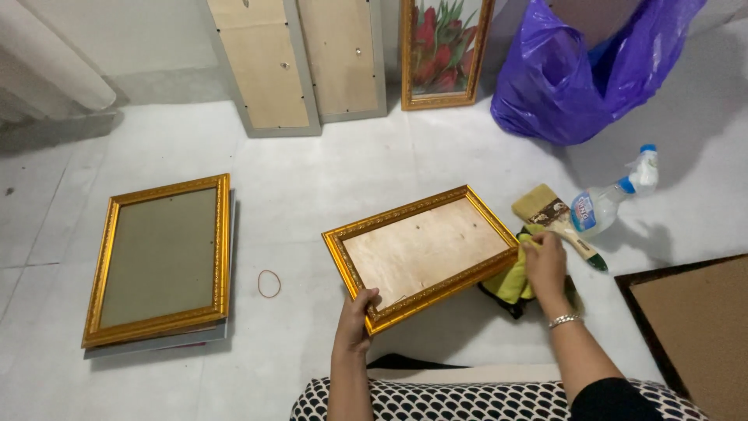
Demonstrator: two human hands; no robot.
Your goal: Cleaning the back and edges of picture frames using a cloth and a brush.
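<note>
Gold frame [421,256] is gripped at its 7 o'clock corner by left hand [357,316]; yellow cloth [516,279] is clutched by right hand [544,263] at 3 o'clock — wiping judged underway, second frame [160,261] lying at 9 o'clock, untouched.

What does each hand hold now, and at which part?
The left hand holds the gold picture frame at its near bottom corner. The right hand grips a yellow cloth against the frame's right corner.
</note>
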